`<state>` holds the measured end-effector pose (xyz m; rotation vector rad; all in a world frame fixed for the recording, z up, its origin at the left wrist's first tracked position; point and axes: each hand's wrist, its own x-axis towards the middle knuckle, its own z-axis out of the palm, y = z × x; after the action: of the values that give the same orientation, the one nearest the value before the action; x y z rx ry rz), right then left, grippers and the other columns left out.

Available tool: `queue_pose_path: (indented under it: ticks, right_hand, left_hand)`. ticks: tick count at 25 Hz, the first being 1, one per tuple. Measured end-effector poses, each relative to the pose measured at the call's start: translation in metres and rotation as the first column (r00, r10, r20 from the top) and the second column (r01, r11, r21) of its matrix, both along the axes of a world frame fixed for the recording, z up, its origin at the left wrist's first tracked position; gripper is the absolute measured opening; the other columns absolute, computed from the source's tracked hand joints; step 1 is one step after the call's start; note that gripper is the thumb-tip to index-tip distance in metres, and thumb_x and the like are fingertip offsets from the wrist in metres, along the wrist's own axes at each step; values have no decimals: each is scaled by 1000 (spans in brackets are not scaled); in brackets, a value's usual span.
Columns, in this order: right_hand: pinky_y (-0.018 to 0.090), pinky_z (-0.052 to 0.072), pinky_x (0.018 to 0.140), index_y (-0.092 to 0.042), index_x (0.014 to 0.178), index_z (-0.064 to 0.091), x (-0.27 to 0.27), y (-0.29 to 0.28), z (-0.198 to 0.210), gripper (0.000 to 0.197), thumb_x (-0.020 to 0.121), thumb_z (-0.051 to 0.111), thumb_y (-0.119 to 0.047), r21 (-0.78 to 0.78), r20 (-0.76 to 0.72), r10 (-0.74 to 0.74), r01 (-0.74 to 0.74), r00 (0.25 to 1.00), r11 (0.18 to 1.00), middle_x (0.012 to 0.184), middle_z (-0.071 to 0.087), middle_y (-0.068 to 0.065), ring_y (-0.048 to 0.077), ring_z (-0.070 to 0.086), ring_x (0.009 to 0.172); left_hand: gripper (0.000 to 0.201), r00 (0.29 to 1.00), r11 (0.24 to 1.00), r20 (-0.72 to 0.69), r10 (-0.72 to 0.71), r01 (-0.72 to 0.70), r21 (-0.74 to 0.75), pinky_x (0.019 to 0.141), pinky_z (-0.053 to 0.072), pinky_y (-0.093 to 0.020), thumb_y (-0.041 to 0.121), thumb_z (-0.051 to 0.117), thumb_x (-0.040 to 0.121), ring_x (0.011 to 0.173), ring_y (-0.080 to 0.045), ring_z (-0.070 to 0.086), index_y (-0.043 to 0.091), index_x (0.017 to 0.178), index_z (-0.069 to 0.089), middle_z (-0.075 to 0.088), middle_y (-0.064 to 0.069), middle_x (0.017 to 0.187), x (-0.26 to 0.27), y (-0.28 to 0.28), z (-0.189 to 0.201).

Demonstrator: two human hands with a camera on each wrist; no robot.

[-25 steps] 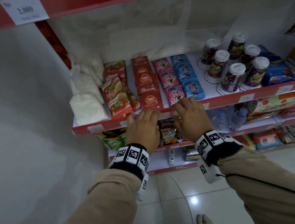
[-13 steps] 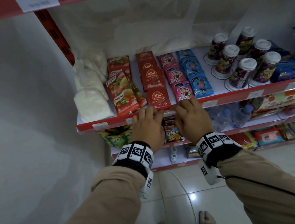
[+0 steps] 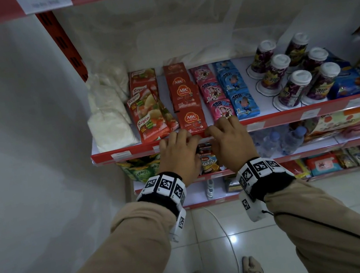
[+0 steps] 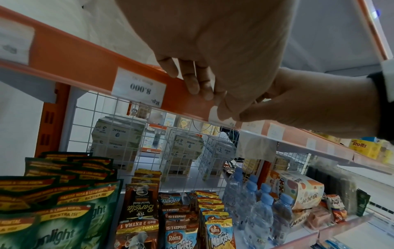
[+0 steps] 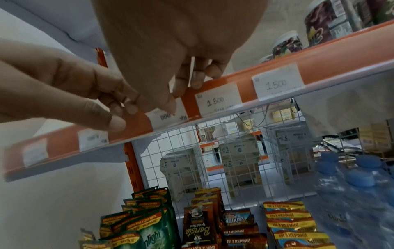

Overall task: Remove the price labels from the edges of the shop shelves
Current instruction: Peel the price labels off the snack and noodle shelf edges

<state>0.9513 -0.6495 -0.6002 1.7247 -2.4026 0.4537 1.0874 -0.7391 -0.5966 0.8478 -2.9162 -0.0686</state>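
- On the red front edge of the middle shelf (image 3: 276, 117), both hands sat side by side, near the centre of the head view.
- Left hand (image 3: 178, 154): fingers curled over the top of the edge strip, fingertips (image 4: 195, 87) pressed on the red face, thumb below. It touched the strip; whether it pinched anything I could not tell.
- Right hand (image 3: 229, 142): fingers bent over the strip, thumb and forefinger closed on the small white paper price label (image 5: 168, 114) printed with "000" and "Rp." The label lay in the strip, partly hidden by the thumb.
- At 9 o'clock from the hands, a white printed label reading "8.000" (image 4: 139, 87) sat in the same strip, untouched.
- At 3 o'clock, two handwritten white labels reading "1 500" (image 5: 218, 99) sat next to each other in the strip.
- More small white labels (image 3: 309, 113) ran along the edge toward 3 o'clock; text unreadable.
- At 12 o'clock on the shelf: red ABC sauce sachets (image 3: 191, 119), pink and blue TOP sachets (image 3: 222, 110), white-capped purple drink cups (image 3: 295, 87), white powder bags (image 3: 110, 127).
- At 6 o'clock on the shelf below: Roma Malkist packets (image 4: 219, 235), clear water bottles with blue caps (image 4: 258, 214), green Sunlight pouches (image 4: 53, 227).
- Tan sleeves and marker-patterned wristbands (image 3: 166, 184) were on both arms.
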Motion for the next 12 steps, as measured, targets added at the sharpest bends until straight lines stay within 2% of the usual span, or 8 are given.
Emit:
queue_pose_path:
  ticks: [4, 7, 12]
  right_hand:
    - [43, 45, 72, -10, 98, 63, -3, -4, 5, 17, 82, 59, -14, 92, 37, -34, 31, 999, 995, 103, 56, 14, 33, 48, 97]
    - [45, 44, 80, -14, 105, 61, -7, -6, 5, 21, 85, 58, -19, 168, 20, -39, 35, 999, 985, 111, 53, 10, 31, 45, 104]
    - [41, 42, 83, -14, 104, 61, -11, -8, 13, 17, 88, 57, -16, 187, -14, -36, 38, 999, 982, 110, 54, 8, 28, 47, 105]
  left_hand:
    - [46, 1000, 1000, 1, -9, 9, 19, 89, 31, -41, 33, 54, 84, 113, -25, 38, 25, 130, 49, 44, -1, 123, 2, 0, 0]
    - [45, 1000, 999, -14, -12, 13, 41, 90, 31, -41, 33, 54, 85, 114, -24, 39, 25, 130, 50, 45, 0, 121, 3, -2, 2]
    - [44, 1000, 997, 2, 4, -4, 77, 93, 30, -41, 38, 52, 87, 115, -22, 37, 28, 130, 50, 44, 2, 121, 2, -4, 5]
